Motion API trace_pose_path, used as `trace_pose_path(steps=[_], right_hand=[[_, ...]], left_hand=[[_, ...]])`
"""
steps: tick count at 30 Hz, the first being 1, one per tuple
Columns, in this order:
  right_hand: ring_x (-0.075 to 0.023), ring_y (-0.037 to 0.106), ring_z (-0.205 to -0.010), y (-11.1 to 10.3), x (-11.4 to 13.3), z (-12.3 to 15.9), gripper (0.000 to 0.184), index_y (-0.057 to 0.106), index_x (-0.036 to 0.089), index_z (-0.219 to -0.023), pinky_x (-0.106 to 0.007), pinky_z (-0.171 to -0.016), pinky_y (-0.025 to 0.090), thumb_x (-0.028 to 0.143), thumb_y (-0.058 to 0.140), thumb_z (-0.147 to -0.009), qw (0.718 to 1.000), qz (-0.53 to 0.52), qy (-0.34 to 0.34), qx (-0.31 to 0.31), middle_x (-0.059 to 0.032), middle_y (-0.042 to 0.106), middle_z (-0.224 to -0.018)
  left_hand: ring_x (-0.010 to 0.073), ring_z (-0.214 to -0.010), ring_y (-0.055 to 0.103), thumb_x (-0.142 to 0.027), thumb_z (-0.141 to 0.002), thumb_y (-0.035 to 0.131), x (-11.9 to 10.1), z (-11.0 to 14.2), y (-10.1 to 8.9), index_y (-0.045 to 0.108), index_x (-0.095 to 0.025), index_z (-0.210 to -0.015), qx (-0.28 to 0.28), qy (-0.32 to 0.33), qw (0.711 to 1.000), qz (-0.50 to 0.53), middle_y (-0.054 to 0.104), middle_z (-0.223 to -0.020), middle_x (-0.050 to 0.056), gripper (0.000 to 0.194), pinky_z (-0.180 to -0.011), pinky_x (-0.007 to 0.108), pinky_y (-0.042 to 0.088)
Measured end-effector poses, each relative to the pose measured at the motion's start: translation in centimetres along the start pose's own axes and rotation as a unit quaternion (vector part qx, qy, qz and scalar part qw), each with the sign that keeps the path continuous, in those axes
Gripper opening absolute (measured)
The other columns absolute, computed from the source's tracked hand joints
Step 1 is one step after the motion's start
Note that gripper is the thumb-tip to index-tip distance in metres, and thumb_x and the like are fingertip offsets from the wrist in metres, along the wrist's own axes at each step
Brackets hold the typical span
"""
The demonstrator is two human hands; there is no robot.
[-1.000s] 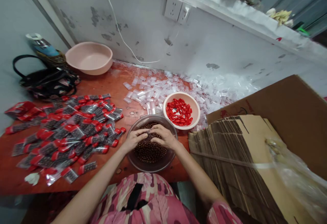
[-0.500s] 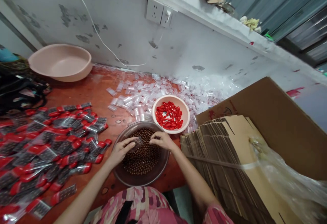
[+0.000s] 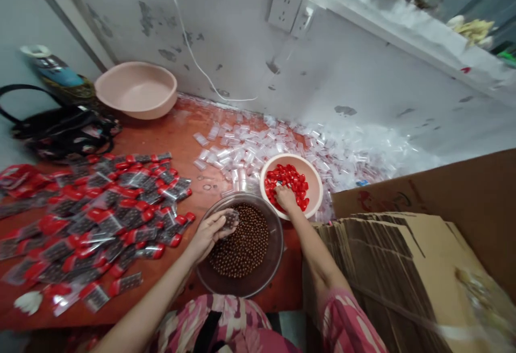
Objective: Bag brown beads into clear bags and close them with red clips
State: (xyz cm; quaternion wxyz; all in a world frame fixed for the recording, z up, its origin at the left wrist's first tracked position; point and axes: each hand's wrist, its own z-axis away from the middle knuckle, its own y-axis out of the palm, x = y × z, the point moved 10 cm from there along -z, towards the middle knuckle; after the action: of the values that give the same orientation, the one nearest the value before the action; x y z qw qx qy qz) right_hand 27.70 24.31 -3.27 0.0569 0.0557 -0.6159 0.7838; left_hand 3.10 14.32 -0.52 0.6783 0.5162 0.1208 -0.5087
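My left hand (image 3: pixel 212 230) is curled round a small clear bag of brown beads (image 3: pixel 230 218) at the left rim of a clear bowl of brown beads (image 3: pixel 244 243). My right hand (image 3: pixel 287 197) reaches into a pink bowl of red caps (image 3: pixel 291 184), fingers bent down among the caps; what they pinch is hidden. A heap of filled bags with red caps (image 3: pixel 100 216) lies to the left on the red-brown table (image 3: pixel 169 132).
Empty clear bags (image 3: pixel 278 143) are strewn along the wall behind the bowls. A large pink basin (image 3: pixel 136 89) and a black handbag (image 3: pixel 60 130) sit at the back left. Stacked flat cardboard (image 3: pixel 395 267) inside a big carton (image 3: pixel 455 197) fills the right.
My right hand left the bead bowl and moved right and back into the bowl of red caps. My left hand stays at the bead bowl's rim with the small bag.
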Motion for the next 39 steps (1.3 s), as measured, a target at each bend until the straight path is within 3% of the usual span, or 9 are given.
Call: trace_pose_path(steps=[4, 9, 13, 16, 21, 27, 34, 37, 39], right_hand=[[-0.0233, 0.055, -0.091, -0.9, -0.7, 0.5, 0.029, 0.053, 0.014, -0.107, -0.033, -0.076, 0.04, 0.029, 0.044, -0.083, 0.999, 0.014, 0.025, -0.021, -0.014, 0.06, -0.098], [-0.0222, 0.055, -0.095, -4.5, 0.4, 2.9, 0.033, 0.051, 0.017, -0.112, -0.033, -0.081, 0.04, 0.031, 0.042, -0.084, 0.994, -0.046, 0.013, -0.1, -0.0112, 0.06, -0.103], [-0.0174, 0.057, -0.092, -8.0, 5.8, 6.3, 0.027, 0.055, 0.019, -0.106, -0.029, -0.082, 0.042, 0.03, 0.046, -0.083, 0.955, -0.253, -0.118, -0.102, -0.0064, 0.062, -0.101], [-0.0149, 0.057, -0.089, -9.8, 11.2, 9.7, 0.026, 0.055, 0.021, -0.106, -0.027, -0.08, 0.043, 0.031, 0.049, -0.082, 0.915, -0.326, -0.229, -0.067, -0.0038, 0.062, -0.098], [-0.0155, 0.057, -0.086, -10.0, 16.0, 13.7, 0.022, 0.056, 0.021, -0.102, -0.027, -0.078, 0.042, 0.029, 0.051, -0.081, 0.911, -0.28, -0.296, -0.069, -0.005, 0.062, -0.094], [-0.0156, 0.054, -0.074, -9.0, 17.6, 15.9, 0.011, 0.055, 0.017, -0.086, -0.026, -0.068, 0.041, 0.026, 0.05, -0.081, 0.925, -0.202, -0.313, -0.074, -0.0055, 0.06, -0.08], [-0.0165, 0.048, -0.069, -9.3, 20.2, 18.2, 0.007, 0.052, 0.016, -0.079, -0.028, -0.065, 0.037, 0.023, 0.049, -0.081, 0.922, -0.08, -0.372, -0.078, -0.0052, 0.055, -0.071], [-0.0171, 0.049, -0.07, -9.7, 20.8, 18.5, 0.006, 0.053, 0.016, -0.081, -0.029, -0.067, 0.038, 0.021, 0.05, -0.08, 0.916, -0.073, -0.389, -0.069, -0.0064, 0.057, -0.073], [-0.0176, 0.05, -0.072, -10.1, 20.7, 18.4, 0.01, 0.056, 0.015, -0.084, -0.03, -0.068, 0.039, 0.021, 0.049, -0.081, 0.914, -0.109, -0.384, -0.068, -0.0072, 0.058, -0.074]], left_hand=[[0.0245, -0.093, 0.061, -0.035, -0.08, 0.05, -0.7, 0.0, 1.1, 0.058, -0.015, -0.104, 0.015, -0.002, 0.999, 0.031, 0.063, -0.104, 0.012, 0.033, -0.087, 0.044, 0.044], [0.0239, -0.093, 0.061, -0.041, -0.08, 0.048, -0.5, 0.2, 2.0, 0.058, -0.015, -0.106, 0.021, 0.015, 1.0, -0.011, 0.064, -0.102, 0.012, 0.038, -0.084, 0.041, 0.046], [0.0232, -0.091, 0.061, -0.033, -0.071, 0.061, -0.7, 0.5, 1.6, 0.058, -0.015, -0.106, 0.006, 0.062, 0.989, -0.134, 0.063, -0.106, 0.01, 0.04, -0.082, 0.039, 0.047], [0.0226, -0.096, 0.059, -0.033, -0.072, 0.059, -1.7, 1.2, 1.7, 0.061, -0.016, -0.103, -0.006, 0.13, 0.956, -0.261, 0.064, -0.106, 0.008, 0.035, -0.087, 0.038, 0.044], [0.0205, -0.095, 0.059, -0.03, -0.076, 0.054, -3.8, 3.7, 2.6, 0.063, -0.018, -0.099, -0.034, 0.23, 0.886, -0.4, 0.066, -0.102, 0.005, 0.028, -0.089, 0.035, 0.043], [0.0178, -0.087, 0.062, -0.025, -0.08, 0.049, -5.0, 7.2, 3.6, 0.064, -0.019, -0.096, -0.056, 0.311, 0.828, -0.464, 0.068, -0.095, 0.005, 0.023, -0.079, 0.029, 0.048], [0.0176, -0.086, 0.063, -0.021, -0.081, 0.047, -5.3, 9.9, 4.9, 0.062, -0.018, -0.102, -0.028, 0.395, 0.744, -0.537, 0.068, -0.094, 0.007, 0.025, -0.08, 0.029, 0.048], [0.018, -0.086, 0.063, -0.021, -0.081, 0.047, -5.4, 10.4, 5.0, 0.062, -0.019, -0.103, -0.022, 0.401, 0.74, -0.539, 0.068, -0.093, 0.007, 0.026, -0.08, 0.03, 0.048], [0.0183, -0.087, 0.062, -0.022, -0.08, 0.048, -5.6, 10.3, 4.6, 0.063, -0.02, -0.101, -0.033, 0.381, 0.771, -0.51, 0.068, -0.094, 0.006, 0.026, -0.081, 0.03, 0.047]])
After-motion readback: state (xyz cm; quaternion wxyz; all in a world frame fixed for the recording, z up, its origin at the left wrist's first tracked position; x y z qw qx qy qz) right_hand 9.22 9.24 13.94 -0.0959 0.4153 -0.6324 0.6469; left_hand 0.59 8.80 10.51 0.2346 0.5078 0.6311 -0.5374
